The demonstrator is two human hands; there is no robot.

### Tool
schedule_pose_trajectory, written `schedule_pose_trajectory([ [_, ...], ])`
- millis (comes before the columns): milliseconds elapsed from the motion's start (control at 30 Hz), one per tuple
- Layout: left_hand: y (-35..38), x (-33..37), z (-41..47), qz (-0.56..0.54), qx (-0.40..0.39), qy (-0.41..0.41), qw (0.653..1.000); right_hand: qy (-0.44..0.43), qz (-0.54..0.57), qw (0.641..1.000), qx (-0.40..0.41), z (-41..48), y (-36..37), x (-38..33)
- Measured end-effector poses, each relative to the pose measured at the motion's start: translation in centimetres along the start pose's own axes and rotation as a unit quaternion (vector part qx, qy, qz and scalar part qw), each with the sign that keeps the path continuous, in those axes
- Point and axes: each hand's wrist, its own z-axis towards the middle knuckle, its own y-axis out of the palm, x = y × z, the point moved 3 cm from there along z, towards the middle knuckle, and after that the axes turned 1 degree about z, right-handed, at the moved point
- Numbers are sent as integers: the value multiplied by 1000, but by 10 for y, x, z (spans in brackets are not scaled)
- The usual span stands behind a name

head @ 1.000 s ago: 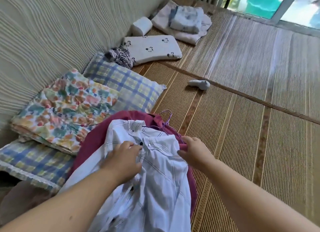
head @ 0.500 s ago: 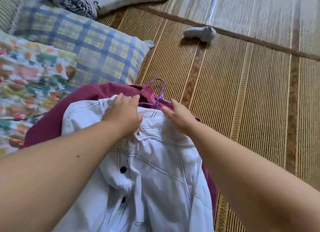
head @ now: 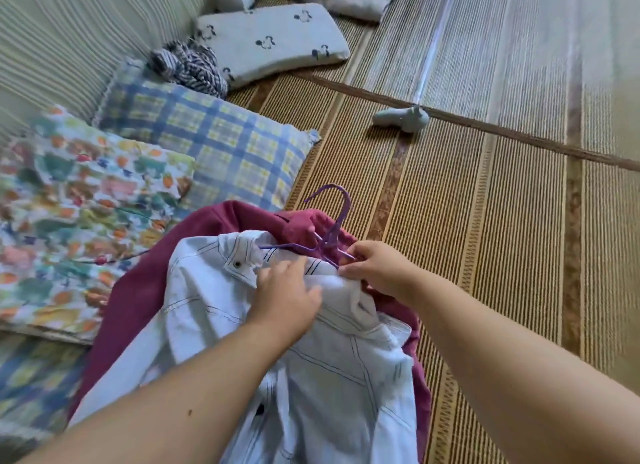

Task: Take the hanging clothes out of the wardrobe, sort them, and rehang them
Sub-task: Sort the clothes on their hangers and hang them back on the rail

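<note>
While the white jacket (head: pixel 329 377) lies spread over a maroon garment (head: pixel 138 290) at the six o'clock side of the view, both hands are at its collar. The left hand (head: pixel 287 297) rests on the collar with its fingers fairly straight and close together, pointing toward one o'clock. Just beside it at three o'clock, the right hand (head: pixel 377 266) has its fingers curled, pinching the collar's edge where the arm of the purple hanger (head: pixel 333 233) meets the cloth. The hanger's hook sticks out past the collar toward twelve o'clock, over the maroon garment. Everything lies on a woven mat (head: pixel 485 221). From the jacket, a floral pillow (head: pixel 79 214) sits at nine o'clock and a plaid pillow (head: pixel 214 141) at eleven. Beyond them are a striped cloth (head: pixel 190 67) and a mouse-print pillow (head: pixel 270 41). A small grey object (head: pixel 401 117) lies on the mat at one o'clock, well apart.
</note>
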Motion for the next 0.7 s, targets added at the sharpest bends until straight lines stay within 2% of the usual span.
schedule_pose_trajectory([
  [67, -12, 11, -18, -138, 0, -46, 989, -11, 4, 1000, -8, -22, 3, -11],
  [133, -22, 18, -38, -287, -3, -111, 951, -20, -5, 1000, -18, -48, 9, -23],
  [233, -30, 23, -67, -394, 2, -170, 903, -41, -39, 998, -8, -87, 19, -41],
  [400, -55, 20, -117, -496, 37, -204, 843, -100, -88, 990, 42, -142, 29, -79],
  [467, -78, 18, -140, -513, 63, -212, 829, -127, -113, 984, 49, -160, 30, -101],
  [600, -118, 11, -179, -556, 114, -201, 798, -171, -141, 974, 38, -184, 35, -147],
  [700, -142, 3, -211, -588, 160, -191, 770, -170, -126, 977, 4, -196, 47, -173],
])
